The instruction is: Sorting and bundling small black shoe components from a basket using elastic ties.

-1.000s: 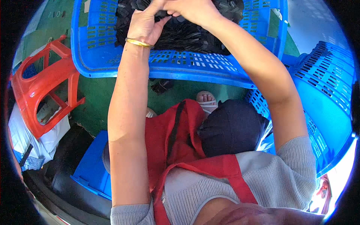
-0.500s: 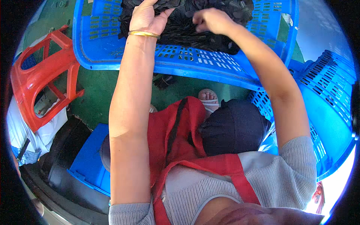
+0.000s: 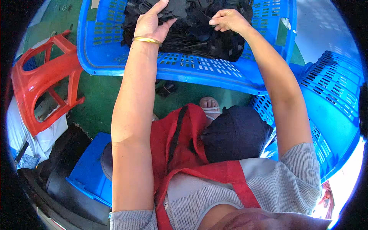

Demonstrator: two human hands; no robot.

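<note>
A heap of thin, flat black pieces [image 3: 203, 42] fills the blue perforated basket [image 3: 168, 71] in front of me. Over its left part, my left hand [image 3: 150, 26], with a gold bangle at the wrist, holds some of these flat pieces [image 3: 175, 10] between thumb and fingers; how many is unclear. To the right, above the same heap, my right hand [image 3: 230, 21] is closed in a pinch on the edge of one thin black piece [image 3: 206, 16]. The two hands are apart. The material of the pieces cannot be made out.
A red plastic stool [image 3: 46, 84] lies tipped on the left, beside white cloth [image 3: 50, 142]. More blue perforated baskets [image 3: 329, 103] stand at the right. A blue plastic bin or lid [image 3: 92, 168] is at my lower left. Dark scraps [image 3: 165, 89] lie on the green floor [image 3: 96, 103].
My right hand has drawn slightly right and up, and a thin black piece now shows at its fingertips. My left hand has hardly moved. The whole view has shifted a little.
</note>
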